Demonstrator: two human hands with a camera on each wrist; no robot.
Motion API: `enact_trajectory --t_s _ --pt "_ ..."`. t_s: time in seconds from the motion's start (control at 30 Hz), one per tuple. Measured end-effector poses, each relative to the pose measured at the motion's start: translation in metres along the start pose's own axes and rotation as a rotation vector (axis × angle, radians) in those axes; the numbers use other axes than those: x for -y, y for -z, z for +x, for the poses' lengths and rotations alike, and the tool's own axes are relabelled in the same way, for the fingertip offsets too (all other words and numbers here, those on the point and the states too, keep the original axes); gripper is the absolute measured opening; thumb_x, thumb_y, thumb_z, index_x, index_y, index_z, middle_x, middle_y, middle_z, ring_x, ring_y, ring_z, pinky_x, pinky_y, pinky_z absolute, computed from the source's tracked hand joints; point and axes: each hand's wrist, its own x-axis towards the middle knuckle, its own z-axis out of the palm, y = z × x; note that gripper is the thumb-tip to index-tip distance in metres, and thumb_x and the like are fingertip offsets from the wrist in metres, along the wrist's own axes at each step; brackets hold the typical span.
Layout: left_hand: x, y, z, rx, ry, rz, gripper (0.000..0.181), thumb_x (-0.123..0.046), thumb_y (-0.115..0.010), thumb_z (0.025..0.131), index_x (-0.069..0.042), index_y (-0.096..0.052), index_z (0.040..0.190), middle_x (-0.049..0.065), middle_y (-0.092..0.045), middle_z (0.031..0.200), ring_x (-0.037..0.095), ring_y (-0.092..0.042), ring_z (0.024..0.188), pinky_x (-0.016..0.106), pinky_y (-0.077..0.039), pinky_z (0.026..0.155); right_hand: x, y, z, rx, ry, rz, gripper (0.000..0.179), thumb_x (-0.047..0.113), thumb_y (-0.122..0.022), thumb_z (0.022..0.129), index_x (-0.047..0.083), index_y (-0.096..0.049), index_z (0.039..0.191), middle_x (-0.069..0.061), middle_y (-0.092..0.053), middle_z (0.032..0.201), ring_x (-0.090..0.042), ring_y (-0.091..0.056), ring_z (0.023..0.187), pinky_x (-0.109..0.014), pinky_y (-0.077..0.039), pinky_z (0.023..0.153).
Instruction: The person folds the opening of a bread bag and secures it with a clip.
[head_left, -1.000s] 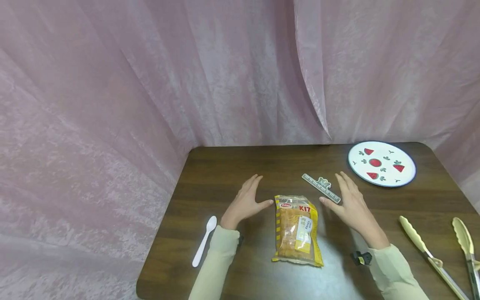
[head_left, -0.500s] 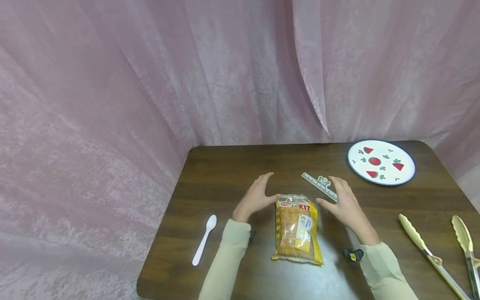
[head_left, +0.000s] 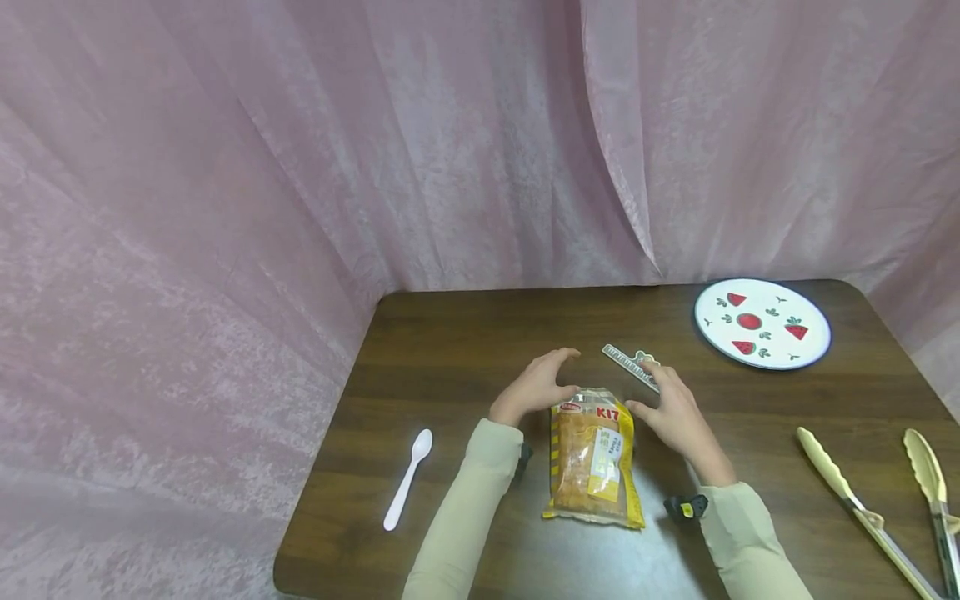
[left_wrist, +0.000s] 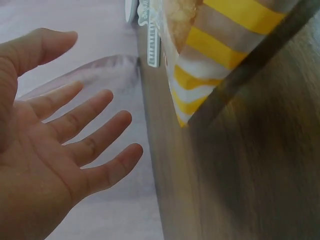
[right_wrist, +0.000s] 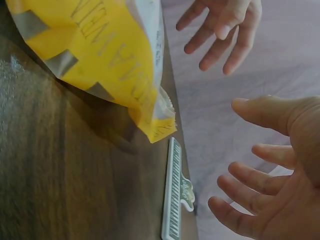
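A yellow and clear packet of bread (head_left: 590, 458) lies face up on the table, its top end away from me. My left hand (head_left: 534, 387) hovers by the packet's top left corner, thumb out and fingers spread, with nothing in it. On the other side, my right hand (head_left: 678, 421) is held near the top right corner, its fingers also apart and holding nothing. Beyond the packet lies a long clip with a ruler-like bar (head_left: 630, 365), partly hidden by the right fingers. In the right wrist view the clip (right_wrist: 173, 192) lies below the packet's corner (right_wrist: 162, 127), apart from the hand.
A white plastic spoon (head_left: 408, 479) lies left of the left forearm. At the back right is a white plate with watermelon prints (head_left: 780, 342). Tongs (head_left: 862, 517) with cream tips lie spread at the right edge. A pink curtain (head_left: 480, 167) hangs behind the wooden table (head_left: 450, 333).
Both hands have drawn inward towards the packet's top end, the left moving right and the right moving left. The right fingers now cover part of the clip. The packet stays put.
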Motion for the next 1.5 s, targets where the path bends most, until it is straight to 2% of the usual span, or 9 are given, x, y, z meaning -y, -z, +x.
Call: enact_trajectory --t_s 0.23,0.43,0.67,0.83,1.03,1.13,1.33,1.5 --pt "-0.01 -0.007 0.015 0.049 -0.035 0.046 0.053 -0.023 -0.07 0.096 -0.017 -0.051 0.146 0.001 -0.054 0.147 0.02 -0.045 0.138 0.04 -0.039 0.11 -0.003 -0.006 0.002 0.032 0.003 0.019 0.062 0.003 -0.073 0.088 -0.01 -0.044 0.142 -0.035 -0.048 0.136 -0.053 -0.048 0.123 -0.067 -0.037 0.101" --pt "-0.013 -0.012 0.026 0.112 -0.082 0.056 0.043 -0.018 -0.069 0.097 -0.015 -0.059 0.139 -0.002 -0.059 0.14 0.015 -0.051 0.131 0.033 -0.043 0.105 -0.008 -0.017 0.004 0.051 0.016 -0.003 0.055 0.002 -0.072 0.087 -0.011 -0.05 0.136 -0.034 -0.053 0.132 -0.052 -0.053 0.119 -0.066 -0.039 0.1" --pt "-0.006 -0.018 0.028 0.196 -0.045 0.035 0.04 -0.011 -0.068 0.097 -0.015 -0.062 0.136 -0.001 -0.062 0.135 0.013 -0.057 0.124 0.029 -0.048 0.098 -0.011 -0.036 0.005 0.112 0.004 0.039 0.048 -0.002 -0.07 0.085 -0.014 -0.052 0.129 -0.032 -0.061 0.118 -0.047 -0.061 0.106 -0.06 -0.048 0.092" --pt "-0.012 -0.022 0.034 0.227 -0.036 0.038 0.045 -0.013 -0.069 0.096 -0.015 -0.058 0.14 0.0 -0.06 0.138 0.014 -0.055 0.124 0.03 -0.047 0.098 -0.014 -0.037 0.005 0.129 -0.016 0.035 0.044 -0.004 -0.07 0.085 -0.012 -0.053 0.125 -0.026 -0.067 0.104 -0.04 -0.066 0.095 -0.054 -0.054 0.084" --pt "-0.02 -0.026 0.042 0.272 -0.014 0.035 0.044 -0.008 -0.071 0.093 -0.018 -0.062 0.136 0.0 -0.065 0.127 0.011 -0.06 0.111 0.029 -0.05 0.092 -0.014 -0.032 0.008 0.149 -0.035 0.029 0.044 -0.005 -0.07 0.084 -0.011 -0.055 0.125 -0.021 -0.07 0.095 -0.036 -0.067 0.088 -0.051 -0.056 0.078" --pt "-0.022 -0.027 0.044 0.293 0.006 0.021 0.043 -0.005 -0.07 0.091 -0.016 -0.065 0.132 -0.001 -0.067 0.123 0.009 -0.06 0.103 0.026 -0.051 0.084 -0.014 -0.03 0.008 0.171 -0.048 0.027 0.042 -0.005 -0.07 0.085 -0.011 -0.056 0.124 -0.02 -0.069 0.095 -0.036 -0.067 0.089 -0.051 -0.055 0.078" --pt "-0.023 -0.031 0.049 0.303 0.024 0.05 0.034 -0.001 -0.066 0.087 -0.015 -0.069 0.118 -0.003 -0.065 0.101 0.012 -0.058 0.072 0.023 -0.045 0.053 -0.014 -0.03 0.011 0.151 -0.036 0.002 0.037 -0.006 -0.071 0.082 -0.008 -0.059 0.117 -0.016 -0.068 0.09 -0.034 -0.066 0.084 -0.051 -0.055 0.076" --pt "-0.02 -0.032 0.049 0.288 0.042 0.053 0.029 0.001 -0.069 0.083 -0.017 -0.067 0.105 -0.004 -0.062 0.091 0.011 -0.056 0.07 0.022 -0.044 0.05 -0.014 -0.033 0.009 0.134 -0.006 -0.006 0.022 -0.009 -0.07 0.079 -0.001 -0.061 0.098 -0.01 -0.065 0.082 -0.029 -0.063 0.077 -0.047 -0.054 0.071"
